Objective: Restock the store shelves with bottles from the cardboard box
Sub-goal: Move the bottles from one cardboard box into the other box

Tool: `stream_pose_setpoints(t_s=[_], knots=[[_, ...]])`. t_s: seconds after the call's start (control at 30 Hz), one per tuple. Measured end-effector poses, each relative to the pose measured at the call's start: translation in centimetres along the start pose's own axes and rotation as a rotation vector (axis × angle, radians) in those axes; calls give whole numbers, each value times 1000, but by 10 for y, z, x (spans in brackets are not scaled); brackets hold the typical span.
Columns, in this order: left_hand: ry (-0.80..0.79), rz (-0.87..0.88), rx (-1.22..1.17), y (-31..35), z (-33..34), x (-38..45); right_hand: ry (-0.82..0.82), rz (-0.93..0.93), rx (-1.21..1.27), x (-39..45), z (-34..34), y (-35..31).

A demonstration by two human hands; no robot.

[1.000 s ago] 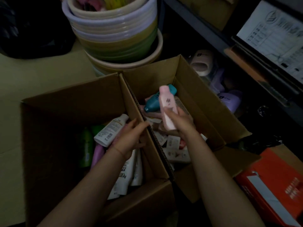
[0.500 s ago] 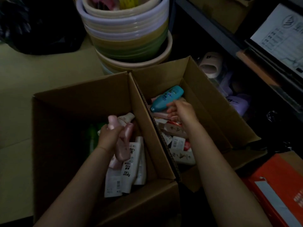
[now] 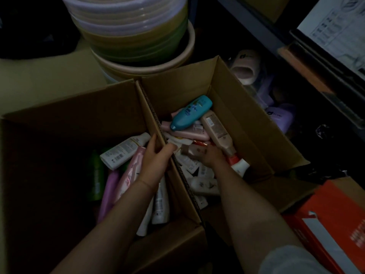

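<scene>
Head view: left hand (image 3: 156, 161), pink bottle (image 3: 131, 171) now released, gripped cardboard divider flap (image 3: 158, 133); right hand (image 3: 212, 157) newly closed on beige plastic bottle (image 3: 218, 133); next pick begun.

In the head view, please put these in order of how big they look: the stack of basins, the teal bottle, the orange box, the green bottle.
1. stack of basins
2. orange box, cut off by the frame
3. and 4. teal bottle and green bottle: look similar; the green one is too dark to rank.

Two open brown cardboard boxes (image 3: 246, 123) stand side by side. Plastic bottles lie jumbled inside: a teal bottle (image 3: 190, 112) tops the right heap, a white bottle (image 3: 123, 151) the left.
</scene>
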State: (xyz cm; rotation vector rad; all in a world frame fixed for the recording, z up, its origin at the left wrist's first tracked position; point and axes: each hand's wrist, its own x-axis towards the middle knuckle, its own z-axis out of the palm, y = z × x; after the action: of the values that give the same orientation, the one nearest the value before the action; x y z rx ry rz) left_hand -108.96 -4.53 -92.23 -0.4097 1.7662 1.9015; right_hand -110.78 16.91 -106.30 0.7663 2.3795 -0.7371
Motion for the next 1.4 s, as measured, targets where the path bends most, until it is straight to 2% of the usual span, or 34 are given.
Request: stream_pose_setpoints(t_s=[0.1, 0.4, 0.5, 0.6, 0.63, 0.7, 0.77, 0.87, 0.9, 1.03, 1.13, 1.2, 1.27, 1.33, 1.4], knots=[[-10, 33, 14, 0, 1, 2, 50, -59, -181, 5, 12, 8], [4, 26, 39, -3, 2, 10, 46, -126, -385, 28, 18, 2], [-12, 21, 54, -2, 2, 9, 2, -128, -257, 25, 21, -1], [-17, 19, 62, -1, 1, 8, 4, -220, -78, 10, 8, -10], [-22, 10, 57, 0, 1, 8, 18, -234, 33, 6, 0, -15], [-46, 0, 51, 2, 2, 7, 63, -109, 432, -12, -25, -34], [-52, -12, 50, 3, 1, 6, -16, -55, 842, -41, -53, -58], [-89, -60, 14, 7, -5, 4, -212, -222, 1142, -85, -84, -93], [-99, -72, -13, 8, -8, 3, -252, -249, 1147, -100, -90, -103], [29, -31, -230, 31, -29, -6, -259, -452, 832, -134, -90, -136], [5, 1, -379, 34, -50, -6, -165, -590, 742, -139, -83, -150], [119, -65, -314, 24, -63, -5, -80, -553, 804, -134, -85, -152], [209, -124, -154, 3, -74, 6, 32, -413, 888, -119, -87, -147], [239, -155, -59, -12, -75, 16, 129, -255, 965, -93, -86, -136], [206, -125, -61, -5, -59, 14, 181, -80, 997, -69, -82, -118]])
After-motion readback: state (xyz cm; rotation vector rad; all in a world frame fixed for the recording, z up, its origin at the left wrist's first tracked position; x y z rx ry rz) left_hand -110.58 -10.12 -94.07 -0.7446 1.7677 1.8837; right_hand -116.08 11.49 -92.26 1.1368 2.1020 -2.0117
